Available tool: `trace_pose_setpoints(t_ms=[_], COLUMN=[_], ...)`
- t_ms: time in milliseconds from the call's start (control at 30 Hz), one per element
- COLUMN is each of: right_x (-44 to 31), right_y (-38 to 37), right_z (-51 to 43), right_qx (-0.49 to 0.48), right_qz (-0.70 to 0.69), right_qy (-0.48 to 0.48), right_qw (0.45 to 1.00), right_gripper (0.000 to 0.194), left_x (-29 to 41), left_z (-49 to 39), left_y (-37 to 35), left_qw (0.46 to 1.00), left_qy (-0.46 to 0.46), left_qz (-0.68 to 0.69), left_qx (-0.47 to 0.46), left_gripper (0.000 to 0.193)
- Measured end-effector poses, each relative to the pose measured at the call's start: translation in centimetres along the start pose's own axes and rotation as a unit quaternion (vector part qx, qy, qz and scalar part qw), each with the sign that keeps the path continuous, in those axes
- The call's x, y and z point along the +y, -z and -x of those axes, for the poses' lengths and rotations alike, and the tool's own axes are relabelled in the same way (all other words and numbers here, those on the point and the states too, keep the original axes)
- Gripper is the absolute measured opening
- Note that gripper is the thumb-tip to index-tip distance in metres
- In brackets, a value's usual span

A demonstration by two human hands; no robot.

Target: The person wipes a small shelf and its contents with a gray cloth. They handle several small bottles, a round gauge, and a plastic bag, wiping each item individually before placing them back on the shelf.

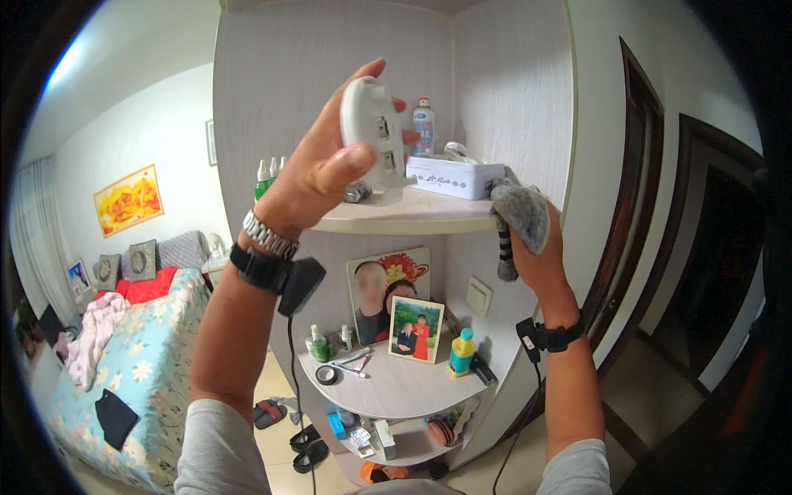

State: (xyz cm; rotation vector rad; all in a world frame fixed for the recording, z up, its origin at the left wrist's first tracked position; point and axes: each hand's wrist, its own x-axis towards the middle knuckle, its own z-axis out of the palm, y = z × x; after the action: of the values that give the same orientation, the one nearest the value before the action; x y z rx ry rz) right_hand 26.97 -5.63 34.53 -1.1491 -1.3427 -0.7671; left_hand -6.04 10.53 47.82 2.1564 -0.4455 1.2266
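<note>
My left hand [318,167] holds up a white rounded plastic device [359,124] with socket-like openings, slightly blurred, above the upper shelf [427,209] of a corner unit. At that shelf's right end, my right hand [541,257] grips a fuzzy grey cloth-like item [523,213] with a dark-striped part hanging below it. Left of this cloth sits a white box [455,179] with a plastic bag [458,151] on top. Behind the box stands a spray can [424,127] with a red tip. A small dark bundle [357,193] lies partly behind my left hand.
Below, a shelf [396,396] bears framed photos [416,328], a yellow bottle [461,354], black tape [326,374] and small bottles [319,345]. Green bottles [263,178] stand behind my left wrist. A bed [136,352] lies left, with shoes [309,448] on the floor. Cables hang from both wrist straps.
</note>
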Motion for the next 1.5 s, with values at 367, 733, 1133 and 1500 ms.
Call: trace_pose_setpoints(t_ms=[367,733,1133,1500], right_x=[-4.3,-12.6,-14.9,-15.4], right_y=[1.2,1.7,2.0,0.9], right_z=[4.7,10.8,14.3,14.5], right_qx=[0.13,-0.003,-0.137,-0.078], right_qz=[-0.082,-0.242,-0.185,-0.348], right_qy=[-0.142,-0.201,0.028,-0.124], right_qw=[0.978,0.949,0.973,0.926], right_gripper=[0.026,0.033,0.025,0.045], left_x=[0.4,-2.0,-2.0,-4.7], left_z=[11.2,17.4,18.1,18.7], left_y=[-11.5,-18.2,-20.0,-20.1], left_qw=[0.757,0.713,0.812,0.961], left_qy=[0.063,0.174,0.227,0.124], left_qz=[0.651,0.677,0.494,0.219], left_qx=[0.016,0.063,0.21,0.116], left_gripper=[0.135,0.112,0.126,0.148])
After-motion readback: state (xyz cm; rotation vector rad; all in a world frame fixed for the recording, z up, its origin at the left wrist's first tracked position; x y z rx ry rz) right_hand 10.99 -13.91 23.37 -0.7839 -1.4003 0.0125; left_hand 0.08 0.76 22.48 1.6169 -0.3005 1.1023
